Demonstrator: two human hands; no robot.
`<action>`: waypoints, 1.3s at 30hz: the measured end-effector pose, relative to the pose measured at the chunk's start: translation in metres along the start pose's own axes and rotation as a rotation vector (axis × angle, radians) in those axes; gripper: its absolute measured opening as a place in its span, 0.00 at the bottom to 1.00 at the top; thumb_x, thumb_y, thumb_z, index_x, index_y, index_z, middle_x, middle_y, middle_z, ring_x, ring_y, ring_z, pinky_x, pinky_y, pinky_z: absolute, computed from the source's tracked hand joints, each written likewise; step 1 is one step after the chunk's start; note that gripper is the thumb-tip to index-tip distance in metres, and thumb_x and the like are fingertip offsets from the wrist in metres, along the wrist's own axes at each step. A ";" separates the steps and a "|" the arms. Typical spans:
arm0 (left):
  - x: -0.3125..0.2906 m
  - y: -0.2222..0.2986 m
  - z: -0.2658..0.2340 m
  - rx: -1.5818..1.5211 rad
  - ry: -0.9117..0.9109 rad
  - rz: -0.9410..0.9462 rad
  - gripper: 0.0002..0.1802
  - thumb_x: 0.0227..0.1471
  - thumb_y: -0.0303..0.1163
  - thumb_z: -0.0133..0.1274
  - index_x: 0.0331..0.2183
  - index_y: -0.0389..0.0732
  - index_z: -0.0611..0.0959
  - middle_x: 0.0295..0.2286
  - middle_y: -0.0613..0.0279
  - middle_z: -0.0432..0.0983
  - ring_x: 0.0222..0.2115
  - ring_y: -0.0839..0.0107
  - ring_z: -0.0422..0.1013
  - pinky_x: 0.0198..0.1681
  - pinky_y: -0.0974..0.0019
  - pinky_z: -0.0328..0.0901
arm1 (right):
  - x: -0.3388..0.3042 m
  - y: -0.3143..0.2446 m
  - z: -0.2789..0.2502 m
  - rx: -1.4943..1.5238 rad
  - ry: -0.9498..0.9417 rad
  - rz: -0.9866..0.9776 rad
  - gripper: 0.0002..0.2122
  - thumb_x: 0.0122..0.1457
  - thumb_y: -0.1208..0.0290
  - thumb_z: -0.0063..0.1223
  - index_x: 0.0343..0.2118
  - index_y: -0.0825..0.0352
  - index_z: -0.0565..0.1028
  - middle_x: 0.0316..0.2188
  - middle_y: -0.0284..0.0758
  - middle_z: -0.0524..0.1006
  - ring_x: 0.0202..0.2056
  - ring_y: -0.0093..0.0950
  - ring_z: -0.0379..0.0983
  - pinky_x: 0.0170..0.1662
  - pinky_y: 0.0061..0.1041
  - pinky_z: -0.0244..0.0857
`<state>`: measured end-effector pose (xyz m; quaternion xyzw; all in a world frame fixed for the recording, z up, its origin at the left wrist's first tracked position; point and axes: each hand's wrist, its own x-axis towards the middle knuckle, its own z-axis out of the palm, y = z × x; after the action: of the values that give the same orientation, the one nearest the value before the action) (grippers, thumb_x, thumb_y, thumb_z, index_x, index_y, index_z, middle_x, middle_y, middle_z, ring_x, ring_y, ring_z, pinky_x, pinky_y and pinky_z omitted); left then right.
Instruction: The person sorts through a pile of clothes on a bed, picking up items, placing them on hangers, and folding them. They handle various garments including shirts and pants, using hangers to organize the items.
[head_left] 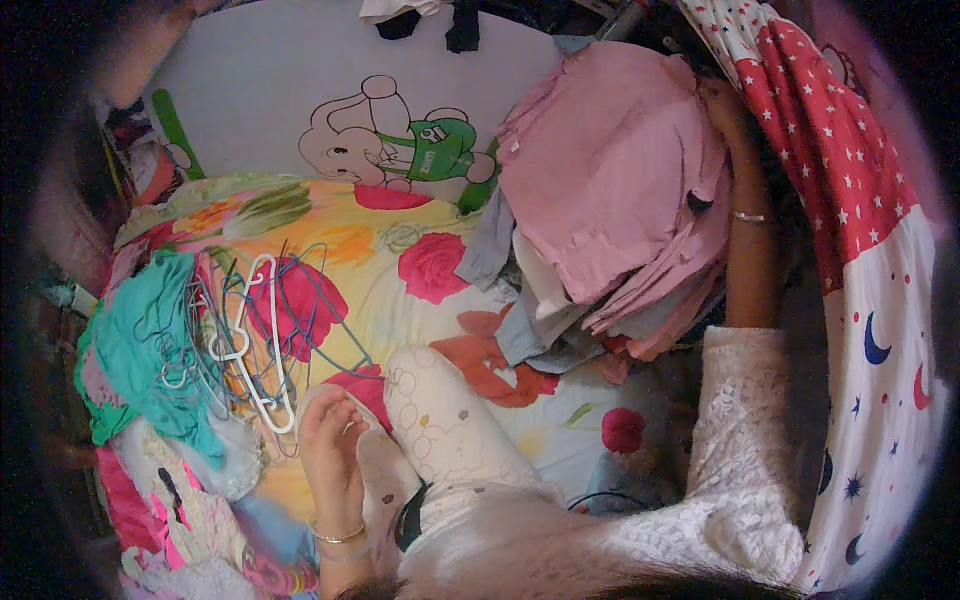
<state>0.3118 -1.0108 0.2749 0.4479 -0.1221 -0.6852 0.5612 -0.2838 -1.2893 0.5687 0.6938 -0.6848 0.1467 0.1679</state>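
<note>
A large pile of clothes, topped with a pink garment (610,165), sits on the flowered bed sheet (385,255). My right hand (722,112) reaches to the pile's far right edge, beside the pink cloth; its fingertips are hard to make out. Near my knee, my left hand (335,437) is raised with fingers loosely curled and apart, holding nothing. Just beyond it lies a tangle of wire hangers (312,290) with a white plastic hanger (242,345) on top. An orange-red cloth (480,365) pokes out under the pile.
Teal cloth (150,320) and other crumpled clothes (200,515) lie at the left. A pale headboard (260,75) with a cartoon elephant stands at the back, dark items over its top. A patterned curtain (870,290) hangs at the right. Another person's limb (145,55) shows blurred at upper left.
</note>
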 end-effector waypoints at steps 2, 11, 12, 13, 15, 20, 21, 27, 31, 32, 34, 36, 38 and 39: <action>0.004 -0.003 -0.016 -0.035 0.024 -0.010 0.08 0.49 0.24 0.48 0.34 0.38 0.75 0.25 0.67 0.71 0.26 0.78 0.68 0.30 0.75 0.65 | 0.003 -0.061 -0.006 -0.086 -0.119 -0.091 0.14 0.55 0.68 0.44 0.41 0.66 0.75 0.37 0.45 0.76 0.39 0.36 0.73 0.44 0.30 0.63; 0.004 -0.024 -0.023 -0.028 0.002 -0.050 0.06 0.48 0.24 0.49 0.33 0.39 0.75 0.24 0.66 0.72 0.23 0.77 0.69 0.28 0.75 0.66 | 0.003 -0.070 0.024 -0.447 -0.142 -0.069 0.12 0.54 0.71 0.40 0.34 0.71 0.76 0.33 0.51 0.75 0.35 0.44 0.74 0.37 0.39 0.66; 0.004 -0.026 -0.022 -0.025 0.016 -0.034 0.06 0.47 0.24 0.49 0.32 0.39 0.75 0.23 0.66 0.72 0.23 0.76 0.69 0.27 0.75 0.67 | 0.004 -0.065 0.047 -0.529 -0.066 -0.013 0.13 0.54 0.71 0.40 0.34 0.71 0.76 0.33 0.50 0.75 0.36 0.44 0.74 0.38 0.39 0.67; 0.004 -0.025 -0.023 -0.014 0.048 -0.053 0.06 0.47 0.23 0.48 0.32 0.39 0.76 0.24 0.66 0.72 0.24 0.76 0.69 0.28 0.74 0.66 | 0.004 -0.070 0.064 -0.610 0.007 0.039 0.13 0.55 0.71 0.40 0.35 0.72 0.75 0.33 0.50 0.75 0.37 0.44 0.74 0.38 0.39 0.67; 0.002 -0.025 -0.029 -0.010 0.178 -0.080 0.07 0.47 0.22 0.47 0.32 0.37 0.76 0.25 0.66 0.72 0.25 0.77 0.68 0.29 0.74 0.65 | -0.012 -0.139 0.079 -0.832 0.107 -0.044 0.13 0.54 0.70 0.41 0.40 0.69 0.73 0.39 0.45 0.73 0.40 0.41 0.72 0.39 0.38 0.67; -0.011 -0.058 -0.057 0.158 0.218 -0.063 0.07 0.48 0.26 0.47 0.33 0.39 0.76 0.24 0.69 0.70 0.24 0.78 0.65 0.28 0.74 0.61 | -0.087 -0.229 0.166 -0.606 0.222 -0.273 0.16 0.54 0.69 0.42 0.46 0.66 0.69 0.47 0.41 0.69 0.42 0.38 0.69 0.41 0.36 0.65; -0.012 -0.063 -0.062 0.070 0.277 -0.023 0.05 0.47 0.28 0.51 0.30 0.41 0.78 0.23 0.68 0.72 0.26 0.79 0.66 0.30 0.75 0.61 | -0.106 -0.251 0.181 -0.483 0.122 -0.353 0.16 0.54 0.69 0.42 0.46 0.66 0.69 0.47 0.41 0.69 0.43 0.38 0.69 0.41 0.37 0.64; -0.021 -0.078 -0.070 0.069 0.217 -0.033 0.05 0.48 0.26 0.48 0.31 0.38 0.76 0.23 0.67 0.71 0.21 0.79 0.65 0.23 0.78 0.61 | -0.212 -0.259 0.216 -0.320 -0.314 -0.479 0.17 0.55 0.68 0.42 0.47 0.66 0.69 0.49 0.41 0.67 0.45 0.39 0.66 0.45 0.38 0.61; -0.046 -0.088 -0.105 0.080 0.451 0.014 0.05 0.48 0.25 0.47 0.32 0.39 0.75 0.23 0.67 0.71 0.22 0.79 0.66 0.24 0.78 0.61 | -0.220 -0.260 0.232 -0.320 -0.401 -0.522 0.17 0.55 0.67 0.43 0.47 0.66 0.69 0.50 0.42 0.66 0.47 0.40 0.64 0.47 0.39 0.59; -0.053 -0.093 -0.118 0.129 0.534 0.054 0.06 0.48 0.24 0.47 0.32 0.39 0.75 0.23 0.66 0.71 0.22 0.77 0.67 0.24 0.76 0.61 | -0.219 -0.259 0.234 -0.338 -0.410 -0.528 0.17 0.55 0.67 0.43 0.48 0.66 0.69 0.50 0.42 0.66 0.48 0.40 0.64 0.48 0.40 0.58; -0.070 -0.097 -0.137 0.402 0.718 0.247 0.06 0.48 0.23 0.47 0.32 0.38 0.75 0.23 0.63 0.71 0.23 0.73 0.67 0.26 0.73 0.62 | -0.215 -0.256 0.238 -0.385 -0.408 -0.536 0.17 0.56 0.67 0.43 0.48 0.66 0.69 0.50 0.42 0.66 0.48 0.41 0.63 0.49 0.40 0.57; -0.098 -0.087 -0.155 0.846 0.908 0.557 0.08 0.46 0.22 0.47 0.33 0.38 0.75 0.24 0.59 0.71 0.25 0.66 0.68 0.29 0.68 0.63 | -0.206 -0.252 0.241 -0.450 -0.389 -0.542 0.17 0.56 0.67 0.43 0.48 0.66 0.69 0.51 0.42 0.65 0.49 0.41 0.62 0.50 0.41 0.56; -0.133 -0.065 -0.173 1.158 1.092 0.581 0.10 0.43 0.20 0.46 0.33 0.36 0.74 0.28 0.53 0.70 0.31 0.56 0.67 0.35 0.61 0.62 | -0.196 -0.247 0.243 -0.526 -0.365 -0.543 0.17 0.56 0.66 0.43 0.48 0.65 0.69 0.51 0.42 0.65 0.50 0.42 0.61 0.51 0.41 0.55; -0.149 -0.056 -0.185 1.290 1.199 0.601 0.10 0.42 0.20 0.46 0.32 0.36 0.74 0.28 0.53 0.69 0.33 0.55 0.65 0.37 0.59 0.61 | -0.192 -0.248 0.245 -0.570 -0.351 -0.542 0.17 0.56 0.66 0.43 0.48 0.65 0.68 0.51 0.42 0.64 0.51 0.42 0.60 0.52 0.42 0.54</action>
<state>0.4092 -0.7989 0.2036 0.9021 -0.2797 0.0352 0.3268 -0.0463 -1.2213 0.2575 0.7889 -0.5093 -0.2177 0.2662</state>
